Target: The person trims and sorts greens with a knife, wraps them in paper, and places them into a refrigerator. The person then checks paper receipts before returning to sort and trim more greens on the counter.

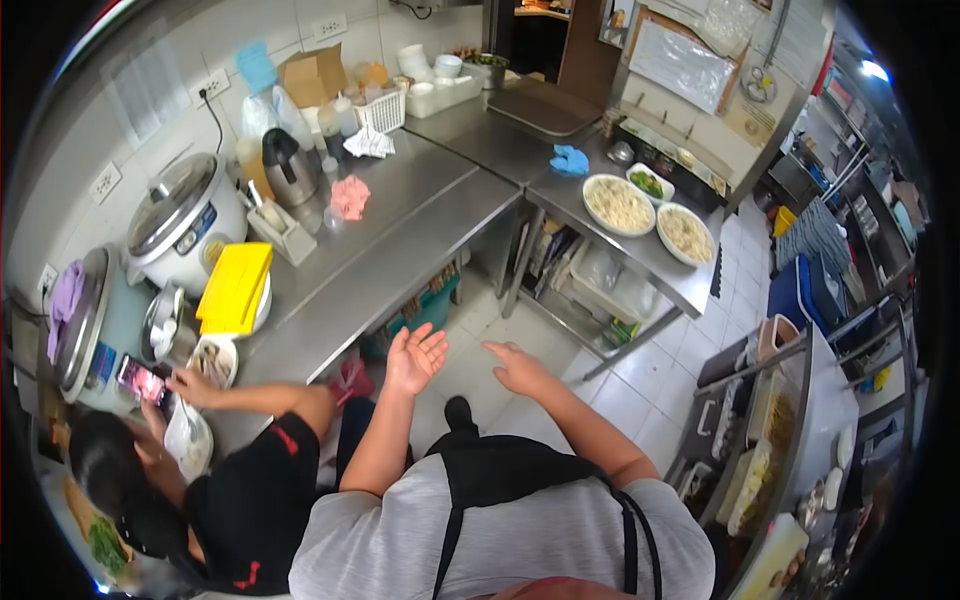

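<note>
My left hand is raised over the floor in front of the steel counter, palm up and fingers spread, with nothing in it. To its right, my right hand points leftward with the index finger stretched out; its other fingers show only partly, and I see nothing held. Neither hand touches anything. Beyond the right hand, two white bowls of pale shredded food stand on a side table, beside a small dish of green vegetables.
At my left a person in black holds a phone. Rice cookers, a yellow folded sheet, a kettle and a pink cloth line the counter. A blue cloth lies farther back. Food trays stand right.
</note>
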Demonstrator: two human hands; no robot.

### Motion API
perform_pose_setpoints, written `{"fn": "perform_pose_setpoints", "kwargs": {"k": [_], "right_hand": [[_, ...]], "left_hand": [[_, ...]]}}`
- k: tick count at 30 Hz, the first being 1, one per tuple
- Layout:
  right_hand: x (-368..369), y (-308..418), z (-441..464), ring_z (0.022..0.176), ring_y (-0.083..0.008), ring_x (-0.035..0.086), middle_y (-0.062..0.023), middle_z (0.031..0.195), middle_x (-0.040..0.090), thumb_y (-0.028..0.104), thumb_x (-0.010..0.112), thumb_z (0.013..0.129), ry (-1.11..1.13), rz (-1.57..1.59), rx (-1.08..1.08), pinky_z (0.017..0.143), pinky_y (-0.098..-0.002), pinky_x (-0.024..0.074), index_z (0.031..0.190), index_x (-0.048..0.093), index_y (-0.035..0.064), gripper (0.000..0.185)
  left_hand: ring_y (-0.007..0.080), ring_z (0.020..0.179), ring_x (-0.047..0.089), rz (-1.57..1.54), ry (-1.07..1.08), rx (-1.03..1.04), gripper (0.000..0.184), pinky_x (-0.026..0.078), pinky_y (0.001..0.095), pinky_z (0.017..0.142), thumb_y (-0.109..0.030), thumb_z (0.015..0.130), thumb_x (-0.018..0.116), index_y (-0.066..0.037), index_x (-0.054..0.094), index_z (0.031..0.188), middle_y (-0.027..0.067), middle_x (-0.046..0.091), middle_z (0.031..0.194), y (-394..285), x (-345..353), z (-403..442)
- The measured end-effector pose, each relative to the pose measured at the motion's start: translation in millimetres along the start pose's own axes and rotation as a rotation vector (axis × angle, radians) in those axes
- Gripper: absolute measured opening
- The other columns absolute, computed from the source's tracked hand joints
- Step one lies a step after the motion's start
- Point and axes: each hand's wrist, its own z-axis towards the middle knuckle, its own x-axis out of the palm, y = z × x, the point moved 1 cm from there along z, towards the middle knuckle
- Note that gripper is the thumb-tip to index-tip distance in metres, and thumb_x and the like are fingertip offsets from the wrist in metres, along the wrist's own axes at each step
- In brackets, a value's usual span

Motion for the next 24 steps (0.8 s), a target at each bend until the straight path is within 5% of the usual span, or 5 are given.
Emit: {"fn": "perform_pose_setpoints", "kwargs": {"k": [11,16,19,21,24], "right_hand": [[-193,-65,254,0.097,-0.0328,0.053,-0.0188,0.106,0.054,0.022,0.058,0.076,-0.116,-0.018,-0.114,0.083,-0.0374,0.0427,0.119,0.046,0.0067,0.047],[-239,-132,382,0.098,-0.0328,0.055,-0.0161,0.106,0.058,0.027,0.056,0.077,0.12,0.023,-0.023,0.082,-0.0392,0.0441,0.116,0.051,0.0072,0.044],[-242,-217,481,0.101,-0.0307,0.055,-0.0134,0.109,0.058,0.028,0.061,0.071,0.357,-0.414,0.088,0.081,-0.0401,0.0452,0.109,0.058,0.0084,0.043],[-258,-254,492,0.098,-0.0303,0.057,-0.0115,0.108,0.059,0.029,0.065,0.065,0.337,-0.508,0.324,0.08,-0.0404,0.0462,0.103,0.063,0.0109,0.043],[-278,-324,512,0.089,-0.0266,0.061,-0.0113,0.097,0.063,0.036,0.067,0.062,0.646,-0.582,0.395,0.078,-0.0375,0.0473,0.095,0.066,0.0097,0.042]], "left_hand": [[0.0212,0.077,0.06,0.254,0.081,0.123,0.036,0.047,0.0294,0.063,-0.036,0.09,0.036,-0.007,0.05,0.106,0.0115,0.062,0.092,-150,89,171],[0.0182,0.076,0.059,0.588,0.09,0.374,0.036,0.045,0.0276,0.063,-0.036,0.089,0.04,-0.006,0.049,0.108,0.0086,0.061,0.091,-250,169,227],[0.0162,0.076,0.057,0.711,0.009,0.433,0.037,0.043,0.0264,0.066,-0.035,0.088,0.041,-0.007,0.049,0.11,0.0066,0.06,0.09,-307,208,264],[0.0146,0.077,0.056,0.843,-0.079,0.463,0.037,0.041,0.0256,0.068,-0.035,0.088,0.041,-0.007,0.048,0.111,0.0052,0.059,0.09,-339,245,288],[0.0122,0.074,0.054,1.146,-0.207,0.487,0.038,0.04,0.0244,0.067,-0.038,0.086,0.045,-0.008,0.05,0.109,0.0037,0.058,0.089,-378,320,330]]}}
